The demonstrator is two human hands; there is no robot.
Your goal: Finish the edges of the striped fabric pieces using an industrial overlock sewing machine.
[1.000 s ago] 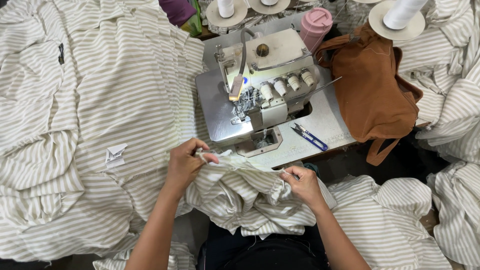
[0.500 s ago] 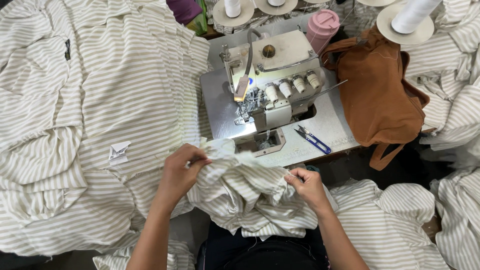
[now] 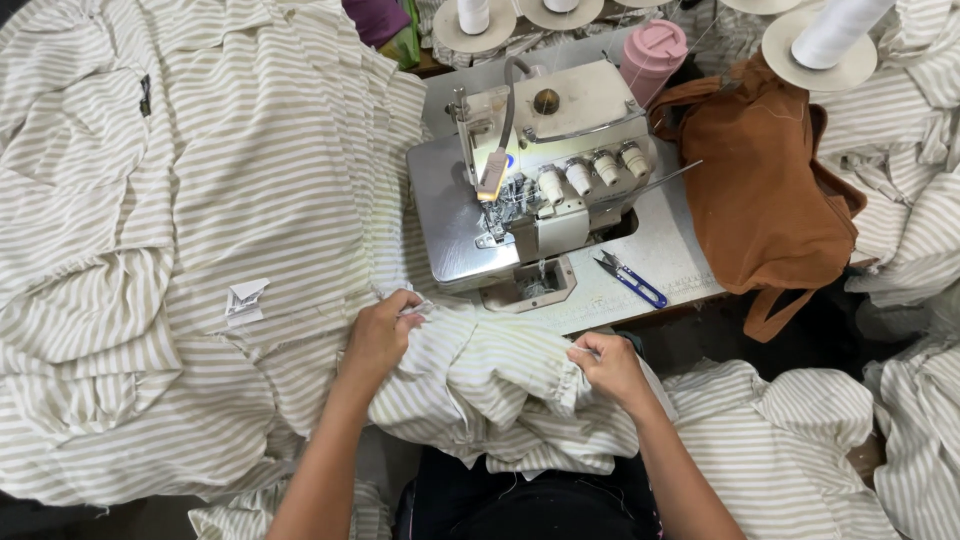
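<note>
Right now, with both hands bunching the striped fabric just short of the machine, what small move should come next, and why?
Probably slide the striped fabric forward toward the sewing machine. The left hand and right hand each pinch an edge, but the cloth sits bunched in front of the plate, not yet under the foot.

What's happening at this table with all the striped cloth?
A person sits at a sewing machine and holds a bunched piece of striped cloth in both hands. The left hand and the right hand each pinch an edge of it, just in front of the machine. The cloth is not under the needle. Blue-handled snips lie on the table, with a brown bag beside them.
</note>
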